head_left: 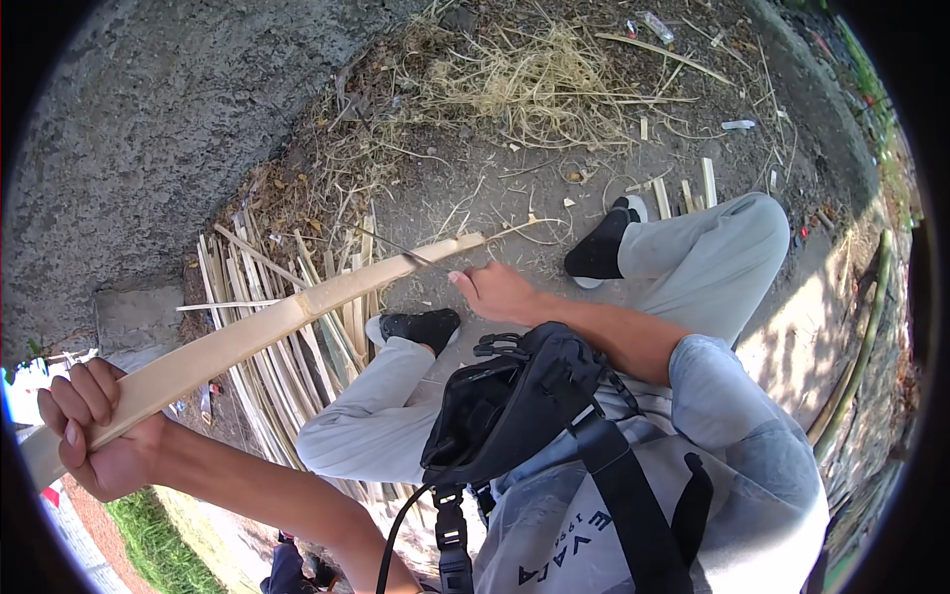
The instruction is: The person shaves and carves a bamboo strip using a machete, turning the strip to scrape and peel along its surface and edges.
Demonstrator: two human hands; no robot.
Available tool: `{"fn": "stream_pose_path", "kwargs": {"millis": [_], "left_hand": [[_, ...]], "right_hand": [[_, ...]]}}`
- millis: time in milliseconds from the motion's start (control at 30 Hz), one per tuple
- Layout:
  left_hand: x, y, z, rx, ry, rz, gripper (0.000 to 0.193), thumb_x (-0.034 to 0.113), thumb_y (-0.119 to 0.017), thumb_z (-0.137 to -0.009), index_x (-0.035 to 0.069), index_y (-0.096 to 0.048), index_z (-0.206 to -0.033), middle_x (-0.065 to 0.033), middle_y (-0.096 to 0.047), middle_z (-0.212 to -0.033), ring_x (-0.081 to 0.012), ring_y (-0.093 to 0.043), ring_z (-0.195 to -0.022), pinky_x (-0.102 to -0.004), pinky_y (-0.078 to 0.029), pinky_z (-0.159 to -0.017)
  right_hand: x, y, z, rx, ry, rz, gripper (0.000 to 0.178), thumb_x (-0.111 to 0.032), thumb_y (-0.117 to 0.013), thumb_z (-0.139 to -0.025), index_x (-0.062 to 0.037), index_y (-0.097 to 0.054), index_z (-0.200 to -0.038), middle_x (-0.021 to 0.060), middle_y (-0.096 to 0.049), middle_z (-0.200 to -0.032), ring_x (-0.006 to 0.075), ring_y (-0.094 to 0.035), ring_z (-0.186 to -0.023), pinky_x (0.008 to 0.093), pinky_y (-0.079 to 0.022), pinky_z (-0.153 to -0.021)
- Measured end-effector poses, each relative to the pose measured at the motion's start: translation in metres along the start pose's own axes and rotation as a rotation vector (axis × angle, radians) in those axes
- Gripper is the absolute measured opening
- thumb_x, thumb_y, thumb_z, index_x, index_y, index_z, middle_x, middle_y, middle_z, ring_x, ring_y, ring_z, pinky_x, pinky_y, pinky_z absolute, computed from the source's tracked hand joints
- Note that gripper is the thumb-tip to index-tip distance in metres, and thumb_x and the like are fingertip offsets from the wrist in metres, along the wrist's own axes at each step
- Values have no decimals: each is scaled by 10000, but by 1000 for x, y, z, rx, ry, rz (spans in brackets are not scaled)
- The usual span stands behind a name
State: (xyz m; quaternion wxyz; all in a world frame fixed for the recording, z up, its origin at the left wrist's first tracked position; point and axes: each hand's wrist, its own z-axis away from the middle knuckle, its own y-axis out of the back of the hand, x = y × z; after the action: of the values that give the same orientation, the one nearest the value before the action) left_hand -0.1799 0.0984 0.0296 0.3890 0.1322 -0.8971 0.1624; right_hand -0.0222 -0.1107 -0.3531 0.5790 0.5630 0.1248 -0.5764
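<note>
A long, pale split bamboo strip (228,342) slants from the lower left up to the middle of the head view, with a node ring partway along. My left hand (99,426) is wrapped round its near left end. Across the far part of the strip lies a thin dark knife blade (404,251), which runs toward my right hand (500,290). The fingers of that hand are curled closed, thumb outward, and hide the knife's handle. Beyond the strip's far end, a thin curled sliver (529,228) trails off to the right.
Many split bamboo strips (262,346) lie beside my left leg. A heap of fine shavings (534,84) covers the ground ahead. A rough grey concrete surface (188,129) rises at the left. My feet in black socks flank the work, and a black bag (515,396) hangs at my front.
</note>
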Motion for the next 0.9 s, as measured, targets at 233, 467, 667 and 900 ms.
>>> {"fn": "stream_pose_path", "kwargs": {"millis": [233, 467, 667, 900], "left_hand": [[-10, -13, -5, -40, -7, 29, 224, -8, -484, -628, 121, -301, -633, 8, -227, -551, -98, -193, -491, -269, -201, -494], [-4, -10, 5, 35, -25, -18, 218, -14, -475, -647, 121, -304, -654, 6, -228, -556, -98, -195, -496, -270, -205, -497], [-2, -12, -4, -86, -15, 24, 212, -1, -483, -652, 118, -308, -653, 6, -232, -552, -97, -205, -492, -270, -215, -501], [-3, -20, 12, 32, -39, -58, 223, 6, -490, -648, 123, -301, -661, 1, -243, -555, -94, -214, -492, -256, -207, -493]], "right_hand": [[111, -41, -28, 73, -280, 46, 588, -385, -290, -964, 33, -645, -749, 302, -593, -709, 442, -614, -747, 511, -492, -726], [20, -3, -11, 10, -68, 80, 566, -353, -278, -967, 46, -645, -806, 300, -612, -774, 451, -608, -787, 513, -474, -802], [75, -35, -17, 90, -63, 75, 552, -371, -288, -964, 29, -644, -831, 284, -618, -780, 443, -615, -797, 512, -490, -769], [81, -5, -28, -294, -227, 117, 601, -375, -281, -958, 61, -647, -763, 282, -620, -760, 454, -612, -799, 507, -489, -776]]}}
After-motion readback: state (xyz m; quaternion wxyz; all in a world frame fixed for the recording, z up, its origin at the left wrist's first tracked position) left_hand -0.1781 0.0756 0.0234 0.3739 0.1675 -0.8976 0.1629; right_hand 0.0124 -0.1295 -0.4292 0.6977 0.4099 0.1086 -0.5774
